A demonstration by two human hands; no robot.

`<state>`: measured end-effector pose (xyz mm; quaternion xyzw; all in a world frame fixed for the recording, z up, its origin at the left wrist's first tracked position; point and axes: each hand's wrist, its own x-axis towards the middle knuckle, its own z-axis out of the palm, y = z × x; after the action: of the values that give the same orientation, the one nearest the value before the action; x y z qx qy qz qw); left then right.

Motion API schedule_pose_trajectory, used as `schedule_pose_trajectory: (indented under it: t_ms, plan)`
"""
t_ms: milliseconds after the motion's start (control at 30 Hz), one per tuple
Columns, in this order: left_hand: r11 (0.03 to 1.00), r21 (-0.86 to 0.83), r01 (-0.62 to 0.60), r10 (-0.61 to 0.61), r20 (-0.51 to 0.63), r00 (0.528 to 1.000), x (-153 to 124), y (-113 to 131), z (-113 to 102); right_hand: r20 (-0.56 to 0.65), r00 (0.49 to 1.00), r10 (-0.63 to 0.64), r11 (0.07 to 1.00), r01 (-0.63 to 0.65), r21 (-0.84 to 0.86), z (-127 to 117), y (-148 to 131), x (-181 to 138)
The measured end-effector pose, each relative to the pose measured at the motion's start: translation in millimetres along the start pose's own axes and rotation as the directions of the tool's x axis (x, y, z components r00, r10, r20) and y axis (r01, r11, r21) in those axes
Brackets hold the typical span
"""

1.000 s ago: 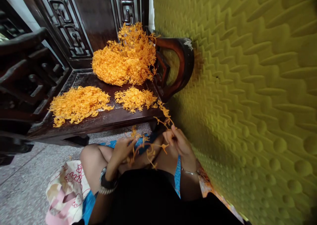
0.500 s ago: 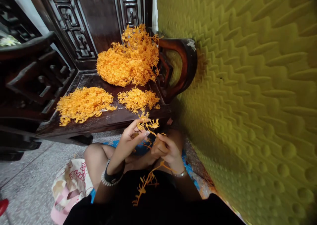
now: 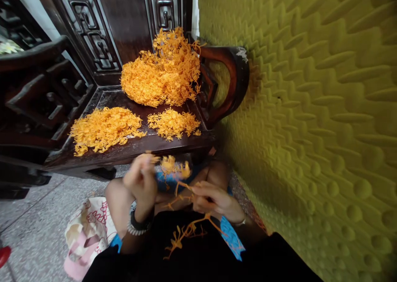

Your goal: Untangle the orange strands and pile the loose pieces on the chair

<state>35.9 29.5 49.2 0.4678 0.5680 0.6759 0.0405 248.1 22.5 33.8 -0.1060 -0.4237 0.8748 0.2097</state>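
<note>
A seated person works strands of orange sprigs with both hands, low in the centre of the frame. The left hand (image 3: 142,183), blurred, is raised left of centre, its wrist bent up and its fingers curled towards the thumb. A smear of orange shows at those fingertips, but whether they pinch it cannot be told. The right hand (image 3: 217,200), right of centre, lies nearly level, knuckles turned outward, thumb and forefinger pressed together on an orange strand (image 3: 200,220). Part of the strand reaches left from the fingertips; another part trails below, across the black top (image 3: 149,255) at bottom centre. Between the hands, blurred sprigs (image 3: 169,165) show just beside the left fingertips.

Half a second earlier, the hands were close together near the centre, the left holding sprigs up beside the right. Now the left has swung away to the left, opening a gap, while the right has shifted slightly rightward and down. A blue patch (image 3: 232,237) now shows more fully below the right wrist.

On the dark chair (image 3: 133,149), three orange heaps sit as before: a large heap (image 3: 161,73) at upper centre, a left heap (image 3: 105,128) and a smaller heap (image 3: 173,123) nearer the hands.
</note>
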Motion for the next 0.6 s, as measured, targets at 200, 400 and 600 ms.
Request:
schedule_pose_trajectory:
  t_ms: [200, 400, 600]
  plan:
    - [0.99, -0.131, 0.057, -0.077, -0.153, 0.985, 43.2, -12.2, -30.7, -0.076, 0.99, -0.117, 0.993, 0.118, 0.009, -14.4, -1.6, -16.8]
    - [0.929, -0.336, 0.153, -0.172, -0.026, 0.985, 12.4, -0.3, -3.9, -0.027, 0.994, -0.109, 0.993, 0.11, 0.045, -19.4, -2.5, 0.3]
    - [0.88, -0.38, 0.285, -0.198, 0.253, 0.947, 1.2, 1.3, 5.3, 0.01, 0.986, -0.168, 0.985, 0.167, 0.032, -22.7, -1.2, 5.1]
